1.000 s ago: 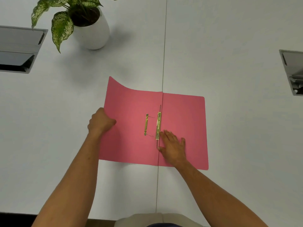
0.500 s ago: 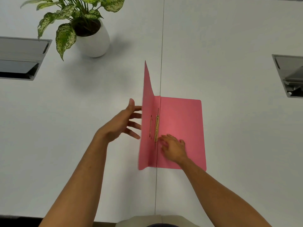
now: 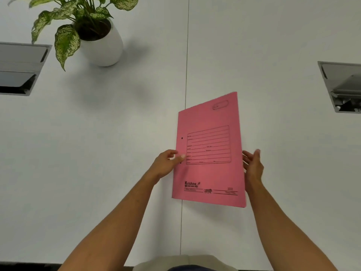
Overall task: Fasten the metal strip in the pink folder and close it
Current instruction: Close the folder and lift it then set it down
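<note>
Over the white table (image 3: 97, 153) we're lifting the closed folder (image 3: 209, 153): left hand (image 3: 166, 165) pinching its spine, right hand (image 3: 253, 167) spread loose beside it; that one-sided grip is risking a slip.

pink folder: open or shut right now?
Shut. The pink folder shows only its printed front cover; no metal strip or inside visible. Left hand grips its spine edge.

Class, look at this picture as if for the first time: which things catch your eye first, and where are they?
The pink folder stands out first, shut, right of centre on the white table, with the left hand pinching its spine edge and the right hand open beside its other edge. Next comes the potted plant at the far left.
</note>
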`<state>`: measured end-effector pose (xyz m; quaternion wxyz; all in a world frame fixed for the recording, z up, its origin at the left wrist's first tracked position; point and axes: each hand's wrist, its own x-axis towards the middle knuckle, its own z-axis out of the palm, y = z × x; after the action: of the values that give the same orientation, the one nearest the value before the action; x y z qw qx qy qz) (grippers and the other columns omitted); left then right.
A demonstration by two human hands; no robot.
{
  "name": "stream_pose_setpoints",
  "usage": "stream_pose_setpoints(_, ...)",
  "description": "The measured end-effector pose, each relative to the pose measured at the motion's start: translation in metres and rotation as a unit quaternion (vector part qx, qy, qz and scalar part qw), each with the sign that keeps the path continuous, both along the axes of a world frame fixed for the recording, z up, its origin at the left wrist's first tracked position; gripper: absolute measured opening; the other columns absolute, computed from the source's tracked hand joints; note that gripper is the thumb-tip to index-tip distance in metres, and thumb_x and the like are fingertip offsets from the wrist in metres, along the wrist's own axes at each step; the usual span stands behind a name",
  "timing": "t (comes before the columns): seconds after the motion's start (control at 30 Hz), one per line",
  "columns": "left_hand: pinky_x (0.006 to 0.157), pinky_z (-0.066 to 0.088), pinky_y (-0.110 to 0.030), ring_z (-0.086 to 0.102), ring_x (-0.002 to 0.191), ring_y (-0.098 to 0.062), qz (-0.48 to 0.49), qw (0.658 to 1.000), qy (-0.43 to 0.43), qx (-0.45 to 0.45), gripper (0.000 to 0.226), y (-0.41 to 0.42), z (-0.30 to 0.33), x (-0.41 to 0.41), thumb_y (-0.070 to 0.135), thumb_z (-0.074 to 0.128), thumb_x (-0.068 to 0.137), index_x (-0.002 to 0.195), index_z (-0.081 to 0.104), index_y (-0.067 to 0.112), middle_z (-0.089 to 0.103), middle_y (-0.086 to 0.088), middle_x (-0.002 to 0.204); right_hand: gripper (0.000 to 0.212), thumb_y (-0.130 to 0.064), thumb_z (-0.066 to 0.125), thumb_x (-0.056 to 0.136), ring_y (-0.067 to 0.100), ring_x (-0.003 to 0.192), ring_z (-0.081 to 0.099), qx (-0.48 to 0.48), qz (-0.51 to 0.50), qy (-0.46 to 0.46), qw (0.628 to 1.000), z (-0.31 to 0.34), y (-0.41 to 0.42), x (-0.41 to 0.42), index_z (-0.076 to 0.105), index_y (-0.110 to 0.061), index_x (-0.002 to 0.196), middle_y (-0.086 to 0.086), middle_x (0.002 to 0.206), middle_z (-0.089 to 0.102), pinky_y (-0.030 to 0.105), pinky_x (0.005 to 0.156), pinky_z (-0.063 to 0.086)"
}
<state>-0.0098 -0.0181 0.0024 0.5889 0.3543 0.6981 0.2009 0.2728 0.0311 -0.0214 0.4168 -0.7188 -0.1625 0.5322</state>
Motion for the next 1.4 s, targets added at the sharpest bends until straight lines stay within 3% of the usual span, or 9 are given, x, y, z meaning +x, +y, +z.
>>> stream_pose_setpoints(0.17,0.101,0.049,-0.050,0.055,0.120,-0.027,0.069,0.998,-0.001,-0.015,0.067,-0.006,-0.022,0.003,0.043,0.074,0.079,0.134,0.048,0.014,0.054,-0.009,0.134,0.051,-0.058,0.038,0.094,0.019,0.085,0.066,-0.043,0.078,-0.095,0.991,-0.008,-0.009,0.017,0.071,-0.019,0.096,0.003,0.095,0.072,0.036,0.078,0.053)
stream_pose_setpoints(0.27,0.095,0.053,-0.051,0.060,0.113,-0.029,0.117,0.992,-0.042,-0.019,0.070,-0.008,-0.029,0.008,0.028,0.078,0.078,0.137,0.044,0.011,0.057,-0.013,0.127,0.021,-0.036,0.053,0.092,0.020,0.088,0.066,0.001,0.210,-0.208,0.955,-0.013,-0.019,0.010,0.067,-0.024,0.102,-0.002,0.098,0.071,0.028,0.073,0.050)
stream_pose_setpoints(0.37,0.097,0.052,-0.049,0.062,0.108,-0.030,0.134,0.989,-0.055,-0.032,0.071,-0.008,-0.034,0.013,0.022,0.078,0.079,0.138,0.041,0.013,0.060,-0.010,0.117,0.038,-0.013,0.062,0.087,0.020,0.092,0.063,0.029,0.240,-0.233,0.942,-0.017,-0.025,0.002,0.058,-0.015,0.125,0.004,0.111,0.068,0.030,0.083,0.049)
stream_pose_setpoints(0.47,0.091,0.056,-0.047,0.066,0.101,-0.029,0.139,0.987,-0.073,-0.028,0.047,-0.011,-0.037,0.015,0.015,0.074,0.083,0.125,0.052,0.012,0.065,-0.014,0.118,0.046,-0.008,0.066,0.085,0.022,0.095,0.063,0.024,0.242,-0.250,0.937,-0.019,-0.027,-0.004,0.054,-0.010,0.130,0.010,0.116,0.067,0.029,0.086,0.048)
stream_pose_setpoints(0.67,0.072,0.057,-0.039,0.071,0.091,-0.029,0.143,0.981,-0.130,-0.007,0.025,-0.014,-0.032,0.009,0.007,0.061,0.091,0.107,0.052,0.024,0.069,-0.017,0.110,0.047,-0.010,0.064,0.087,0.022,0.096,0.061,0.016,0.224,-0.232,0.946,-0.018,-0.029,-0.009,0.051,-0.012,0.132,0.010,0.120,0.065,0.032,0.088,0.049)
stream_pose_setpoints(0.83,0.090,0.054,-0.053,0.068,0.100,-0.039,0.156,0.969,-0.189,0.019,0.030,-0.007,-0.019,-0.010,0.007,0.061,0.091,0.118,0.050,0.018,0.071,-0.020,0.112,0.052,-0.021,0.064,0.091,0.015,0.098,0.061,0.051,0.216,-0.153,0.963,-0.014,-0.026,-0.022,0.043,-0.027,0.138,-0.004,0.114,0.062,0.030,0.085,0.049)
stream_pose_setpoints(0.97,0.093,0.053,-0.053,0.066,0.105,-0.040,0.146,0.966,-0.209,0.034,0.037,0.006,-0.004,-0.037,0.007,0.059,0.092,0.126,0.046,0.016,0.070,-0.020,0.116,0.046,-0.017,0.063,0.092,0.016,0.103,0.065,0.045,0.221,-0.016,0.974,-0.012,-0.013,-0.040,0.046,-0.023,0.134,0.000,0.115,0.067,0.035,0.088,0.052)
stream_pose_setpoints(1.13,0.094,0.051,-0.057,0.067,0.103,-0.041,0.157,0.975,-0.150,0.051,0.036,0.032,0.006,-0.076,0.006,0.058,0.093,0.127,0.049,0.016,0.070,-0.020,0.114,0.024,-0.006,0.062,0.090,0.016,0.094,0.071,0.056,0.235,0.028,0.970,-0.010,0.012,-0.069,0.063,-0.024,0.105,-0.003,0.100,0.074,0.030,0.078,0.056)
stream_pose_setpoints(1.4,0.090,0.054,-0.055,0.068,0.100,-0.034,0.223,0.969,-0.032,0.103,0.043,0.100,0.004,-0.130,0.004,0.058,0.092,0.131,0.053,0.022,0.071,-0.011,0.109,0.025,-0.005,0.063,0.089,0.011,0.088,0.070,0.112,0.254,-0.018,0.961,-0.003,0.087,-0.140,0.062,-0.026,0.102,-0.006,0.099,0.072,0.026,0.072,0.056)
